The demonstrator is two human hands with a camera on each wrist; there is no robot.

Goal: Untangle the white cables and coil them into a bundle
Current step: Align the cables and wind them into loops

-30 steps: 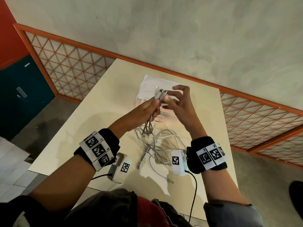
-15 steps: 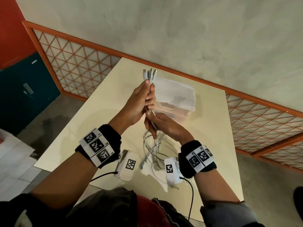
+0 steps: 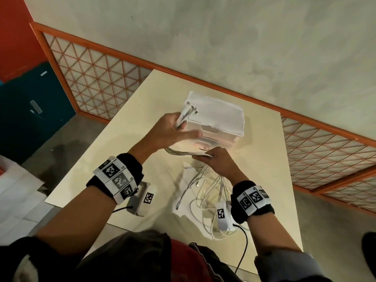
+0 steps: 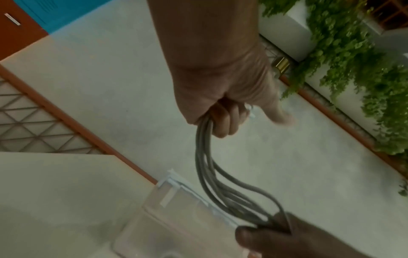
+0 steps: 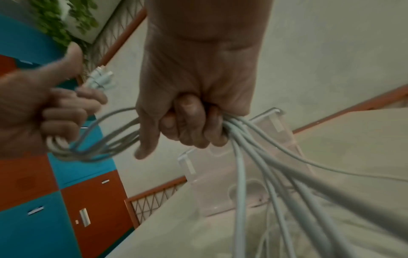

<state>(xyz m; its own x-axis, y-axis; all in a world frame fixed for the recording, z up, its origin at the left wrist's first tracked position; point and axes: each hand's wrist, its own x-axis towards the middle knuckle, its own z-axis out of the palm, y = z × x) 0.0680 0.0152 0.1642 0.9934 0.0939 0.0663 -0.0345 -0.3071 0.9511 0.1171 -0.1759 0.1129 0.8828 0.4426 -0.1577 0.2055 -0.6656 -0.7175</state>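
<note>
Several white cables (image 3: 205, 186) lie partly loose on the cream table (image 3: 126, 159). My left hand (image 3: 173, 131) grips the gathered plug ends (image 3: 188, 112), which stick up past the fingers. A short slack run of cables (image 3: 181, 152) hangs from it across to my right hand (image 3: 215, 159), which is curled round the same bunch. In the left wrist view the cables (image 4: 212, 174) drop from my fist (image 4: 223, 115). In the right wrist view the strands (image 5: 260, 171) fan out below my right fist (image 5: 192, 127) toward the table.
A translucent plastic box (image 3: 215, 121) with a white lid stands on the table just behind both hands. An orange lattice railing (image 3: 97, 78) borders the table's far side. Blue and orange cabinets (image 3: 30, 98) stand to the left. The table's near edge is close to my body.
My left hand has come down and tilted the plug ends right, over the box. My right hand slid down the bunch and moved right, leaving slack cable between the hands.
</note>
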